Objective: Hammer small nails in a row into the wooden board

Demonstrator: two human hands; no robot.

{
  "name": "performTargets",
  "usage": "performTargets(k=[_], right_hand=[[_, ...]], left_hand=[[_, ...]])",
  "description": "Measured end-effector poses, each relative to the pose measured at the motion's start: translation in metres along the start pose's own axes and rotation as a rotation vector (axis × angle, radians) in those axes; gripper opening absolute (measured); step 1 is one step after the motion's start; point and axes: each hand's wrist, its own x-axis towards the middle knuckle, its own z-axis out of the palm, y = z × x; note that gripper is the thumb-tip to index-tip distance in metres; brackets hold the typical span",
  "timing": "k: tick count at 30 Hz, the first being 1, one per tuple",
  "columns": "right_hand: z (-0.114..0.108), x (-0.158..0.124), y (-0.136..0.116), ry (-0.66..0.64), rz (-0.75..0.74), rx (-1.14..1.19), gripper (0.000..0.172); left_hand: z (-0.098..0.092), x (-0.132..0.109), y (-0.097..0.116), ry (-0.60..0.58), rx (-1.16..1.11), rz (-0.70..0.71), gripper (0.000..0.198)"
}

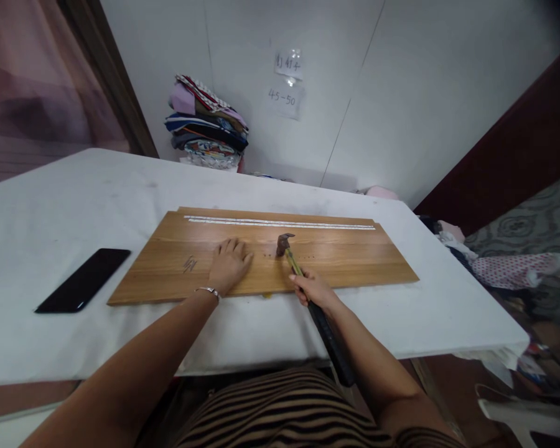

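One board (266,274) under left hand (228,266), one hammer (318,318) in right (315,289)

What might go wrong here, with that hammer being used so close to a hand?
The left hand lies flat on the wooden board, near the hammer in the right hand; a stray blow might catch its fingers.
Loose thin, dark pieces, possibly nails, could scatter if the board jolts.

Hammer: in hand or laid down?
In hand: the right hand wraps around the hammer partway along its handle, with the black grip extending toward the body.
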Motion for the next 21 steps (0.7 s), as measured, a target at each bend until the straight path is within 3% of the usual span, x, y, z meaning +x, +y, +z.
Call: performTargets(k=[21], right_hand=[[-0.0009,0.0028,0.0039,-0.015,-0.039,0.015,0.051]], left_hand=[[-0.003,-0.0005,0.0012,-0.015,0.002,0.014,0.049]])
